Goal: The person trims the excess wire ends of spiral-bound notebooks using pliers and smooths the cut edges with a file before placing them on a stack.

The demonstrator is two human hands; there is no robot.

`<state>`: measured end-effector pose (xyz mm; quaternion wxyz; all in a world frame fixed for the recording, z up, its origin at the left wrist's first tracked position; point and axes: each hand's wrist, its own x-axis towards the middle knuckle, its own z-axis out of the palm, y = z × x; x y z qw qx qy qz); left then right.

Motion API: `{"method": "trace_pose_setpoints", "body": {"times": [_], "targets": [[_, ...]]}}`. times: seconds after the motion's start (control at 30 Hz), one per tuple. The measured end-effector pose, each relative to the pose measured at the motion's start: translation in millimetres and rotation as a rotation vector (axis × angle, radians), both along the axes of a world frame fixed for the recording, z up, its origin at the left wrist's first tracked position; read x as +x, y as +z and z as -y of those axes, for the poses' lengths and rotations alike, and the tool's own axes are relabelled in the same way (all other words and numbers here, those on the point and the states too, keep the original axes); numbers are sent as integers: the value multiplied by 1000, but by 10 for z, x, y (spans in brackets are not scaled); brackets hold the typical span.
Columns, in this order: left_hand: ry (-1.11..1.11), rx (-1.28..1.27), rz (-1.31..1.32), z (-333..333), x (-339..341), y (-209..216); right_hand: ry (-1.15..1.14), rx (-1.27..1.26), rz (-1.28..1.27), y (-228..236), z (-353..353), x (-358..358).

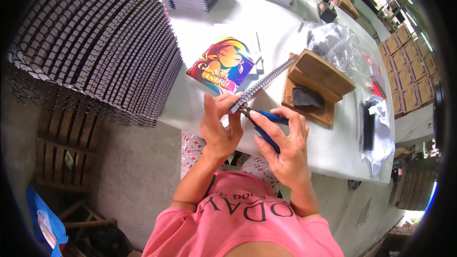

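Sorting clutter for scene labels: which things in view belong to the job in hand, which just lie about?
Job:
- left hand, at the spiral coil
- right hand, gripping blue-handled pliers
- likely stacked coil-bound books

Apparently lying about:
- crumpled clear plastic
- cardboard boxes
- blue bag

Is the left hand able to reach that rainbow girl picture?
Probably yes: the left hand is close to the colourful picture with nothing visibly between, though it's busy holding the spiral binding.

A pink short-sleeved shirt (216,231) carries large dark lettering (247,209) across its front. The pale trousers (193,157) are red-flowered.
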<state>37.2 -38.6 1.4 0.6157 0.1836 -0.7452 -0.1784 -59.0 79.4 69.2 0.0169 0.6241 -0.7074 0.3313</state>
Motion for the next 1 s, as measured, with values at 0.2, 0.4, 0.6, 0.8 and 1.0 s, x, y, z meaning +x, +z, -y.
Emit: {"method": "trace_pose_setpoints", "body": {"times": [0.2,0.4,0.6,0.8,1.0], "targets": [[7,-23,-12,10,-44,-70,27,-81,141,-44,-57,-67],[33,-176,26,36,-48,-53,135,10,160,-112,-49,-92],[58,-145,5,-6,-89,-56,412,289,1552,-230,-107,-161],[-231,553,-462,5,-89,160,-125,170,86,-570,-417,-484],[-304,656,-507,76,5,265,-596,320,-307,-1182,-767,-919]]}}
